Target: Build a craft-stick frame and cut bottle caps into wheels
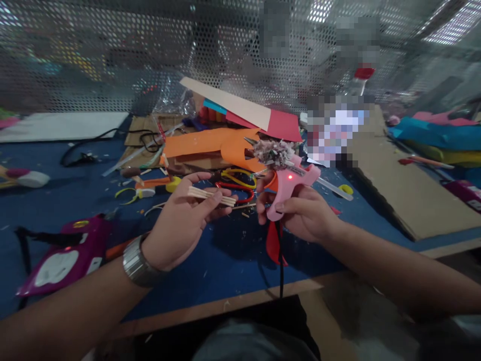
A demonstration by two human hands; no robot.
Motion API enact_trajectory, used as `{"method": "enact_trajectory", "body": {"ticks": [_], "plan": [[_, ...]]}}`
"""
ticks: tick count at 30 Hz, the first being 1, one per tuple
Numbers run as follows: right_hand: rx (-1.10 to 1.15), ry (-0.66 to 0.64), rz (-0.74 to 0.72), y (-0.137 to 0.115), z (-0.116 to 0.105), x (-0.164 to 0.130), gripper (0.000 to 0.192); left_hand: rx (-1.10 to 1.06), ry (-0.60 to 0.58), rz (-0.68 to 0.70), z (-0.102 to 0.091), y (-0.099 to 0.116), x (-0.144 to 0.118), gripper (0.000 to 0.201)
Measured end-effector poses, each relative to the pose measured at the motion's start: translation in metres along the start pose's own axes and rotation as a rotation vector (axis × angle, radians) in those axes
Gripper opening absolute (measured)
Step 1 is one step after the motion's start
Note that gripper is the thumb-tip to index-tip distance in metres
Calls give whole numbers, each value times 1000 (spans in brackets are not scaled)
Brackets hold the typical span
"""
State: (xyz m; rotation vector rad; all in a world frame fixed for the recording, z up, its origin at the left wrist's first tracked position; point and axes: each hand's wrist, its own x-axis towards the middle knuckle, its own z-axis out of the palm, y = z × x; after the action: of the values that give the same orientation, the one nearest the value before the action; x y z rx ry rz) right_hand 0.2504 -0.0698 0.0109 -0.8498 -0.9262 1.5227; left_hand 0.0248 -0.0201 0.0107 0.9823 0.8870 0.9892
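We are pinching thin wooden sticks (212,196) in our left hand (180,220), presenting their ends, while our right hand (300,213) is gripping the pink glue gun (289,188) over the desk (233,255).

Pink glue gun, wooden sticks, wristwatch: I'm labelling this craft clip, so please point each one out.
Pink glue gun (287,188), head view, on its body just below the red light.
Wooden sticks (210,196), head view, mid-length of the bundle.
Wristwatch (134,260), head view, on the metal band.

Bare forearms, no sleeves; silver metal watch (137,263) on left wrist.
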Motion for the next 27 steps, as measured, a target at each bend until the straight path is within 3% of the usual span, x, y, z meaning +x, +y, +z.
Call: {"method": "enact_trajectory", "body": {"ticks": [4,8,16,21,27], "plan": [[56,2,13,2,-1,0,45,59,4,-18,0,-2,-1,58],[36,-30,48,5,-3,-1,28,179,-28,-17,0,-2,-3,57],[-16,-65,25,3,-2,-4,38,291,-121,87,2,-3,-9,56],[-75,-89,15,12,-9,-1,31,218,-155,-25,1,-9,-6,59],[-166,-87,22,16,-5,-3,46,60,-165,-149,1,-9,-4,69]]}}
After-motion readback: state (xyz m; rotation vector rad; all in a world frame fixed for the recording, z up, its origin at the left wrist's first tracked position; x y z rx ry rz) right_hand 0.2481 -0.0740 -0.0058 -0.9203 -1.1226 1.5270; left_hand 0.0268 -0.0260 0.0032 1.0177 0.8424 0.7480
